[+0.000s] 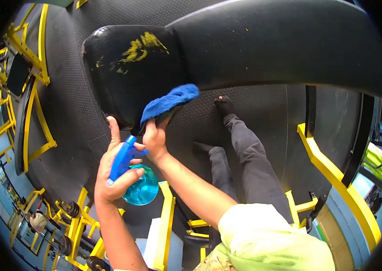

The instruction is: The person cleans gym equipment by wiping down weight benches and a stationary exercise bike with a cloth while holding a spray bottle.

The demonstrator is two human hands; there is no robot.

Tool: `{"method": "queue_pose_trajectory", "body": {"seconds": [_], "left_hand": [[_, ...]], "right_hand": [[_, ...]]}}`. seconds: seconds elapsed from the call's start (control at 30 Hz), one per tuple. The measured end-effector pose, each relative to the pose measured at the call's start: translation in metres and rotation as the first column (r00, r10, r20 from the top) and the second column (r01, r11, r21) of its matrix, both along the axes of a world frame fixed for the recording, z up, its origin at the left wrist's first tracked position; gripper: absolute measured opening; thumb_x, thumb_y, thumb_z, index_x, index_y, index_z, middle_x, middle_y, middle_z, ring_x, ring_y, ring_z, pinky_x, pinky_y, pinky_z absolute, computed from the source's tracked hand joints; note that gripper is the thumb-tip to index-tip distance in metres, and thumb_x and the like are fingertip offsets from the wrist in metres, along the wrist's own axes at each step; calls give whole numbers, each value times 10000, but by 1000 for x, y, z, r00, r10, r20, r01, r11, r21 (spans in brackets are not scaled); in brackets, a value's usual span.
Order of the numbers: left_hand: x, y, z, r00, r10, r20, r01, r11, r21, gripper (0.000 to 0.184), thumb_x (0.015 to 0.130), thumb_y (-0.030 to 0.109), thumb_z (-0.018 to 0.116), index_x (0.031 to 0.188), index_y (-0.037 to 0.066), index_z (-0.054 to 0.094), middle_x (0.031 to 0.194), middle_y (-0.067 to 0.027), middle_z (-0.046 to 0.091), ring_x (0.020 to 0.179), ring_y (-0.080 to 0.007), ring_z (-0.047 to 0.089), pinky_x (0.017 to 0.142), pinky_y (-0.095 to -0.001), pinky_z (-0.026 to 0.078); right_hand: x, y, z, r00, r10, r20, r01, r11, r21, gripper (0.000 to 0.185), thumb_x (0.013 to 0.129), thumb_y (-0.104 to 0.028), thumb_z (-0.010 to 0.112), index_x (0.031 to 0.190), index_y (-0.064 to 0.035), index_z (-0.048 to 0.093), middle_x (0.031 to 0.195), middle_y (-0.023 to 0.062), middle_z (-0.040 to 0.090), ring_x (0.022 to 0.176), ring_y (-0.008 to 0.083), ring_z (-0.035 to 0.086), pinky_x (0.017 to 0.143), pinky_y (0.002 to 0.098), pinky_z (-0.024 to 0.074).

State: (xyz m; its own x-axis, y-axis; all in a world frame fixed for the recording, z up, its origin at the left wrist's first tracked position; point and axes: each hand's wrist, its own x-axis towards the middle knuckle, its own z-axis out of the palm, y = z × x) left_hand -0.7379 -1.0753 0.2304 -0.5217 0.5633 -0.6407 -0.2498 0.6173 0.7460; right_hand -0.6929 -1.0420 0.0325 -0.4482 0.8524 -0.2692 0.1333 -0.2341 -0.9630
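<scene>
My left hand (117, 169) is wrapped round the head of a spray bottle (142, 189) with a blue trigger top and blue-green liquid. One finger of that hand points up, its tip at or close to the lower edge of a black padded seat (109, 74). The seat's cover is worn, with a yellow patch showing. Close beside it, my right hand (155, 139) grips a blue cloth (169, 103). The cloth lies along the seat's lower right edge and hides some of the fingers.
A long black pad (281, 45) adjoins the seat. Dark-trousered legs (263, 158) stretch over the black textured floor (73, 86). Yellow gym frames (335, 171) stand at both sides, with weight plates (64, 246) lower left. A person (38, 221) is far off at left.
</scene>
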Motion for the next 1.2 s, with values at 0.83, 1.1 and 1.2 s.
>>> {"method": "queue_pose_trajectory", "body": {"seconds": [0.83,1.1,1.2], "left_hand": [[13,-1,-28,965,-65,-253,104,985,141,396,664,116,674,1056,62,685,1622,-189,19,1498,-300,82,1135,-422,274],[49,-23,2,968,153,-197,-107,969,224,438,687,130,716,1106,14,664,1507,-324,304,1399,-388,355,1081,-414,364],[80,-39,17,950,312,-17,-294,910,293,452,717,70,671,1136,-91,622,1433,-267,440,1254,-340,539,1038,-399,426]], "right_hand": [[-124,237,62,736,668,-112,-659,744,108,296,895,-273,671,1025,-7,691,870,122,705,817,171,643,802,311,492],[-80,163,118,529,759,380,-557,-27,830,418,527,-203,776,937,-190,696,1385,92,495,1356,406,347,1036,682,298],[-25,129,106,353,805,476,-606,-190,772,343,597,-298,729,919,-183,703,1394,26,491,1434,299,269,1084,736,160]]}}
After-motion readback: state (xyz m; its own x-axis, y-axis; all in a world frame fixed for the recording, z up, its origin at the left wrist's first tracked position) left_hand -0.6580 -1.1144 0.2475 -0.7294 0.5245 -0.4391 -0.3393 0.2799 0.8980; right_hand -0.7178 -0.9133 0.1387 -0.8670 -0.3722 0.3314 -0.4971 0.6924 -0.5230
